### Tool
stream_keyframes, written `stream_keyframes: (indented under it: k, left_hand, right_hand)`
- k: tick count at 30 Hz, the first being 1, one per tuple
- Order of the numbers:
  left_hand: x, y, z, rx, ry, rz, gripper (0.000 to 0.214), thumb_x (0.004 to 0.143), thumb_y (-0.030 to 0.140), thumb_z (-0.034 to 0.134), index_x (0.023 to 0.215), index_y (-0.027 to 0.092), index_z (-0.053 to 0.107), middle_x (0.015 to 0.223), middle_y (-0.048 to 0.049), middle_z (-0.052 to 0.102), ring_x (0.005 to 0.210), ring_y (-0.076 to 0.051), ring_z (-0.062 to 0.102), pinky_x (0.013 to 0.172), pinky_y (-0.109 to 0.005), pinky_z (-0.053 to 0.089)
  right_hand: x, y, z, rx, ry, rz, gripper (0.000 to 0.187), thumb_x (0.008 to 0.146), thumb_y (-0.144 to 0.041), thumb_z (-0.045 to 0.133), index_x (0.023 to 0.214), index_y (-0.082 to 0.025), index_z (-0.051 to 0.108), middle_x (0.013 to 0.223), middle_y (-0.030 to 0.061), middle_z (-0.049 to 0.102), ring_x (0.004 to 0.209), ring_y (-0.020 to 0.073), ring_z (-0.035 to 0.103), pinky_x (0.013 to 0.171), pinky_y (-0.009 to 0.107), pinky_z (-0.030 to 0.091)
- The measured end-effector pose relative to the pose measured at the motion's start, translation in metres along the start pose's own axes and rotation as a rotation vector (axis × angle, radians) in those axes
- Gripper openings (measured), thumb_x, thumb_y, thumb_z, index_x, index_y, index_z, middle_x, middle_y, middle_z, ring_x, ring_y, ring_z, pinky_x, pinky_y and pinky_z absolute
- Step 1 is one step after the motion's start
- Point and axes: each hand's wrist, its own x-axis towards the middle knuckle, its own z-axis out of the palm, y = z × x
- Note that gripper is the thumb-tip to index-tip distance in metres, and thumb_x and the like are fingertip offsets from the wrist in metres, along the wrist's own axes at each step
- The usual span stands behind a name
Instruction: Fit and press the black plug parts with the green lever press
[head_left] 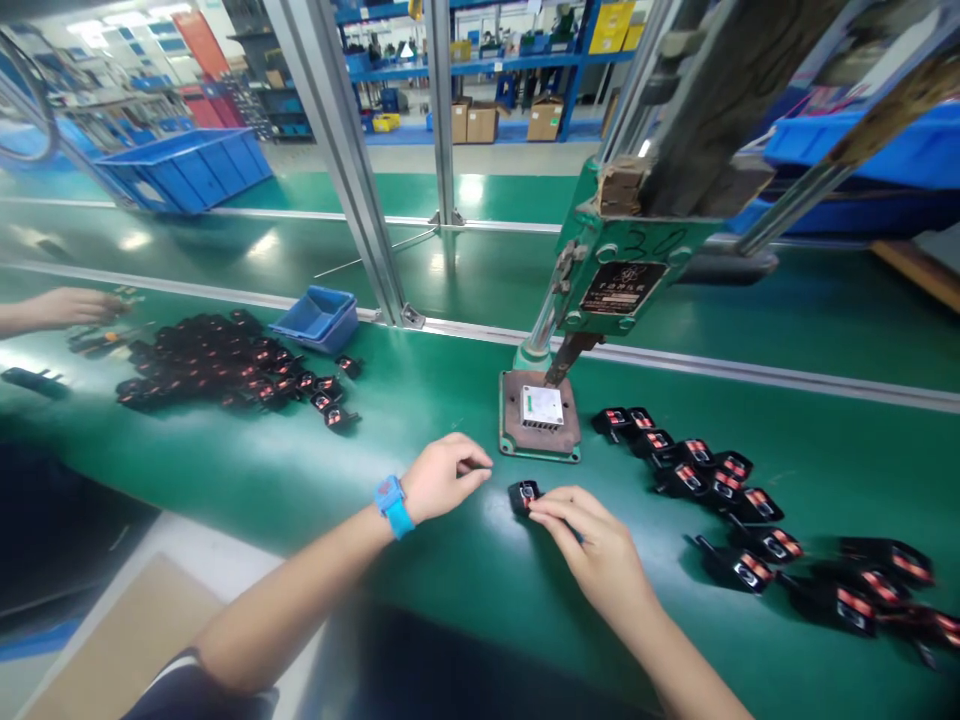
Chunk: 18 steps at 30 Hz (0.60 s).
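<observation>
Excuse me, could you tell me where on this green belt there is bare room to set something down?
The widest bare patch of green belt lies between the heap of black parts and the press's metal base plate, above the left hand. It is crowded right of the plate, where more black parts spread out.

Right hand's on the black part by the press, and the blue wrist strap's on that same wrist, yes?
No: the blue strap is on the wrist of the left hand, not the right, as the head view shows. The right hand is on the black part.
</observation>
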Motion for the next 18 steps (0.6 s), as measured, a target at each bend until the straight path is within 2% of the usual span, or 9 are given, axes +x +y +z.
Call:
stream_keyframes:
  k: [2, 3, 5, 8, 12, 14, 18]
  left_hand:
    - [-0.001, 0.007, 0.003, 0.071, -0.029, 0.242, 0.049, 0.066, 0.030, 0.065, 0.112, 0.016, 0.053, 0.125, -0.0120, 0.046, 0.112, -0.021, 0.046, 0.095, -0.035, 0.040]
    - [-0.001, 0.009, 0.007, 0.088, -0.079, 0.343, 0.059, 0.064, 0.032, 0.067, 0.118, 0.018, 0.048, 0.132, -0.0116, 0.039, 0.119, -0.022, 0.039, 0.100, -0.036, 0.035]
    - [-0.002, 0.010, 0.020, 0.100, -0.140, 0.430, 0.054, 0.069, 0.033, 0.063, 0.119, 0.019, 0.047, 0.131, -0.0098, 0.041, 0.119, -0.019, 0.039, 0.101, -0.034, 0.034]
    - [-0.003, 0.003, 0.041, 0.118, -0.083, 0.393, 0.035, 0.080, 0.026, 0.049, 0.114, 0.020, 0.053, 0.119, -0.0075, 0.053, 0.110, -0.014, 0.049, 0.095, -0.029, 0.040]
    - [-0.005, -0.003, 0.050, 0.138, -0.010, 0.394, 0.033, 0.080, 0.027, 0.050, 0.112, 0.018, 0.055, 0.117, -0.0080, 0.056, 0.108, -0.015, 0.051, 0.094, -0.029, 0.042]
    - [-0.006, -0.003, 0.048, 0.115, 0.000, 0.396, 0.035, 0.079, 0.030, 0.052, 0.112, 0.019, 0.055, 0.116, -0.0075, 0.056, 0.107, -0.015, 0.052, 0.093, -0.030, 0.043]
    - [-0.007, 0.005, 0.046, 0.054, 0.014, 0.391, 0.041, 0.072, 0.025, 0.056, 0.112, 0.019, 0.054, 0.112, -0.0076, 0.059, 0.104, -0.016, 0.054, 0.093, -0.031, 0.043]
  right_hand:
    - [0.001, -0.001, 0.001, -0.039, 0.017, -0.048, 0.015, 0.083, -0.021, 0.048, 0.089, -0.021, 0.062, 0.082, 0.0030, 0.056, 0.078, 0.0107, 0.054, 0.067, 0.022, 0.046]
    - [0.001, -0.002, 0.001, -0.075, 0.032, -0.072, 0.015, 0.083, -0.020, 0.048, 0.090, -0.020, 0.061, 0.081, 0.0030, 0.055, 0.077, 0.0107, 0.053, 0.067, 0.023, 0.046]
    - [-0.002, -0.005, 0.002, -0.162, 0.061, -0.108, 0.016, 0.083, -0.016, 0.048, 0.092, -0.019, 0.060, 0.080, 0.0030, 0.056, 0.077, 0.0110, 0.052, 0.068, 0.025, 0.045]
    - [-0.010, -0.010, 0.005, -0.247, 0.092, -0.166, 0.019, 0.080, -0.008, 0.048, 0.093, -0.017, 0.059, 0.086, 0.0034, 0.058, 0.081, 0.0121, 0.052, 0.075, 0.029, 0.044]
    - [-0.027, -0.011, 0.013, -0.243, 0.169, -0.207, 0.024, 0.077, -0.004, 0.050, 0.096, -0.017, 0.057, 0.092, 0.0026, 0.059, 0.087, 0.0123, 0.053, 0.081, 0.030, 0.044]
    - [-0.033, -0.008, 0.017, -0.196, 0.214, -0.126, 0.020, 0.078, -0.006, 0.051, 0.092, -0.018, 0.058, 0.089, 0.0020, 0.060, 0.084, 0.0121, 0.054, 0.079, 0.029, 0.045]
    - [-0.037, -0.002, 0.022, -0.071, 0.239, 0.180, 0.007, 0.079, -0.018, 0.052, 0.082, -0.019, 0.059, 0.080, 0.0015, 0.060, 0.075, 0.0122, 0.056, 0.069, 0.026, 0.047]
